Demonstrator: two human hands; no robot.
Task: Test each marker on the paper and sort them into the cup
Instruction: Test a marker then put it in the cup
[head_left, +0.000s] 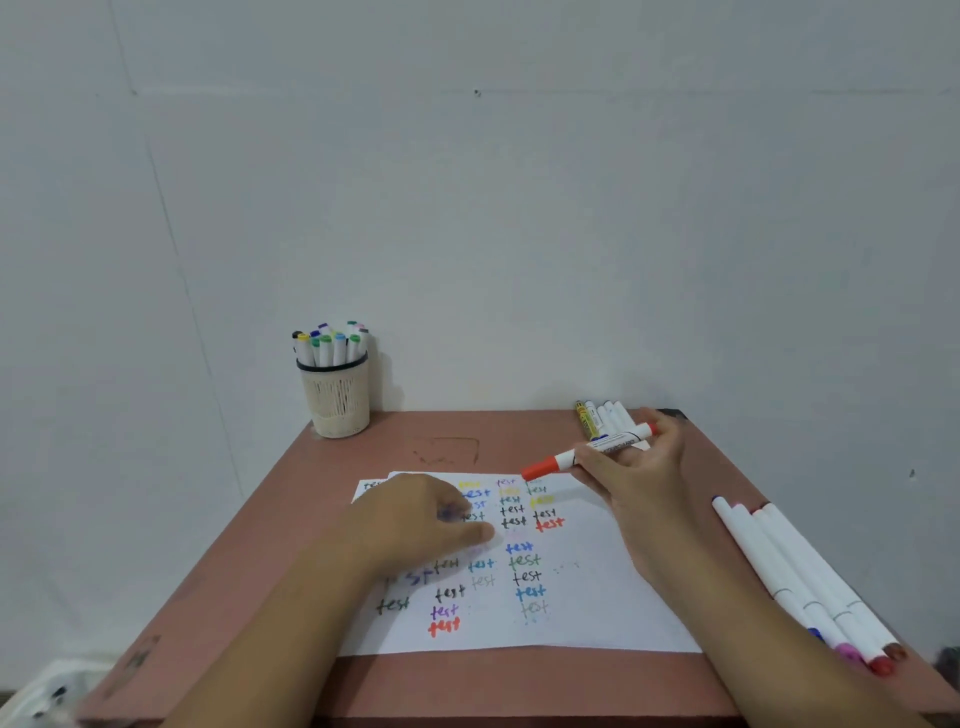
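A white paper (587, 603) covered with the word "test" in many colours lies on the reddish table. My left hand (421, 525) rests flat on its left part, fingers loosely curled, holding nothing. My right hand (636, 483) holds a capped orange-red marker (576, 457) above the paper's far right corner, the cap pointing left. A beige mesh cup (337, 397) stands at the table's far left corner, filled with several capped markers (332, 343).
Several white markers (800, 577) lie side by side along the right edge of the table (447, 436). A few more markers (602, 415) lie at the far right corner behind my right hand. A grey wall stands directly behind the table.
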